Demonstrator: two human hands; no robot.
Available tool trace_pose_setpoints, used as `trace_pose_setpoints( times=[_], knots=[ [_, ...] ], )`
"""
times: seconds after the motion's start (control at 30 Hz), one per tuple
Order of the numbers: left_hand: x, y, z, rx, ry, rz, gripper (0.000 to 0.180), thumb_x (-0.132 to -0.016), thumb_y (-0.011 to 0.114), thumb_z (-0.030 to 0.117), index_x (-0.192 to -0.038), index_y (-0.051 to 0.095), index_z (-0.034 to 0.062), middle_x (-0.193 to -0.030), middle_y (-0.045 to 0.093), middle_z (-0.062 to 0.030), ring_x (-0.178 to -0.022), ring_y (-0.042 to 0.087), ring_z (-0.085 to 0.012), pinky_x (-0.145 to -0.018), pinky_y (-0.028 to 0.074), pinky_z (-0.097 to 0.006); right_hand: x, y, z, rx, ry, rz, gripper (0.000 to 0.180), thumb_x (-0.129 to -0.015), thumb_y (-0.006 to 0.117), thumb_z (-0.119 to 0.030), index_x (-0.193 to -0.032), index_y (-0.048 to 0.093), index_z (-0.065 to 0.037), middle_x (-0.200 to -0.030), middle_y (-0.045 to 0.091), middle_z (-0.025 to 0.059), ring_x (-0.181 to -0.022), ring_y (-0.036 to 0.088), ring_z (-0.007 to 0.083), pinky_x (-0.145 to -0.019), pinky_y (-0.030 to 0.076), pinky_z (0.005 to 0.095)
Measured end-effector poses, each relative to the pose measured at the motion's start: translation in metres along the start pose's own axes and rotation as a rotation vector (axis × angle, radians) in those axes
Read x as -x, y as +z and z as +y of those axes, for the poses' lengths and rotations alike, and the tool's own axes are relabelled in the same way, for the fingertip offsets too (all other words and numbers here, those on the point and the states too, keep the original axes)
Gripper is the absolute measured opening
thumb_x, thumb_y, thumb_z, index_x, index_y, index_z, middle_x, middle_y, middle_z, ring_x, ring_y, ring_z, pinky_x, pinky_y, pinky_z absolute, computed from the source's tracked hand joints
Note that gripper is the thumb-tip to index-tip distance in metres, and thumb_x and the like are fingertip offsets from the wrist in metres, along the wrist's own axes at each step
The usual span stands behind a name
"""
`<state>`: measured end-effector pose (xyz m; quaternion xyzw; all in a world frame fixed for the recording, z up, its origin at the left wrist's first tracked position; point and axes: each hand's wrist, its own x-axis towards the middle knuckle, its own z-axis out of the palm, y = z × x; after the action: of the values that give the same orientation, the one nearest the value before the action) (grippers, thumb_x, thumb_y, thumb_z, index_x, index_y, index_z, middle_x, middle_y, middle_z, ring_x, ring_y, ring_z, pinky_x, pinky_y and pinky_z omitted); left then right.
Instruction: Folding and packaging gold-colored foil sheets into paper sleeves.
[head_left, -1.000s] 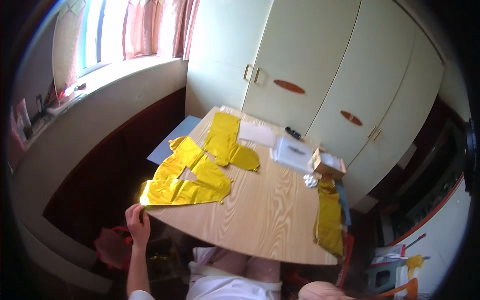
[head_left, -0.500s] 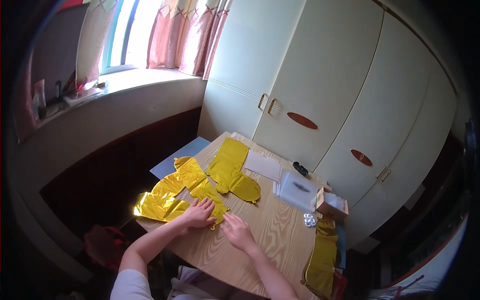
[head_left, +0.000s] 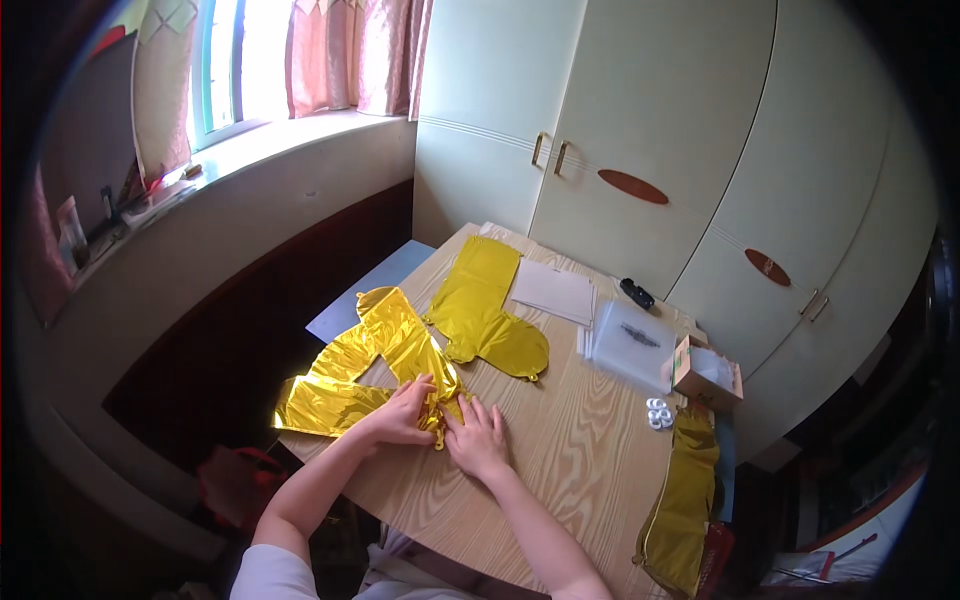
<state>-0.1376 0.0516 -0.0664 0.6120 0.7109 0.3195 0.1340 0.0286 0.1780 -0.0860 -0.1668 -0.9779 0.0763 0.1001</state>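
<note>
A flat, deflated gold foil balloon (head_left: 345, 408) with a gap in its middle lies creased at the table's near left edge. My left hand (head_left: 405, 412) is bent over its near right part, fingers and thumb closed on the foil. Right beside it, my right hand (head_left: 478, 438) lies palm down with extended fingers, their tips touching the balloon's edge. Between the hands the foil is bunched, and a small tab shows below it. Just beyond lies a second flat gold foil balloon (head_left: 475, 300), smooth and angled in shape.
On the wooden table (head_left: 570, 450), white sheets (head_left: 552, 291), a clear plastic folder (head_left: 630, 345) and a black object (head_left: 636, 293) lie at the back. To the right are an open box (head_left: 708, 375), small white rings (head_left: 659, 413) and another gold foil piece (head_left: 680, 505). Wardrobe doors stand behind.
My left fingers went from lying flat to bending round the foil. My right hand moved onto the balloon's edge, and the foil there is now bunched. The view has shifted slightly.
</note>
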Motion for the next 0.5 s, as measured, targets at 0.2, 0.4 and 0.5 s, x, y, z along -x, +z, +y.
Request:
trace_pose_setpoints(
  times=[0.2,0.4,0.5],
  knots=[
    [0.001,-0.004,-0.004,-0.001,0.015,0.035,0.047,-0.074,0.072,0.012,-0.112,0.050,-0.0013,-0.141,0.041,-0.0265,-0.140,0.033,-0.0403,-0.110,0.037,-0.040,-0.003,-0.004,-0.001,-0.036,0.019,-0.019,0.059,-0.094,0.046,-0.038,-0.151,0.032,-0.028,-0.158,0.025,0.0123,-0.143,0.031,0.0263,-0.117,0.014,0.0583],
    [-0.002,-0.033,0.013,-0.082,-0.159,0.321,0.012,-0.077,0.070,0.013,-0.082,0.063,0.0041,-0.100,0.067,-0.0170,-0.100,0.065,-0.0318,-0.082,0.052,-0.040,0.001,-0.002,-0.003,-0.162,0.097,0.061,0.069,-0.095,0.045,-0.038,-0.156,0.016,-0.023,-0.161,0.015,0.0143,-0.145,0.027,0.0254,-0.117,0.011,0.0588],
    [-0.017,-0.092,0.035,0.027,-0.595,0.353,0.019,-0.084,0.064,0.023,-0.091,0.071,0.0060,-0.078,0.069,-0.0171,-0.069,0.069,-0.0295,-0.063,0.054,-0.040,0.002,-0.014,0.002,-0.091,0.118,-0.047,0.062,-0.097,0.041,-0.039,-0.154,0.026,-0.021,-0.160,0.019,0.0121,-0.146,0.025,0.0245,-0.117,0.011,0.0581]
  ],
)
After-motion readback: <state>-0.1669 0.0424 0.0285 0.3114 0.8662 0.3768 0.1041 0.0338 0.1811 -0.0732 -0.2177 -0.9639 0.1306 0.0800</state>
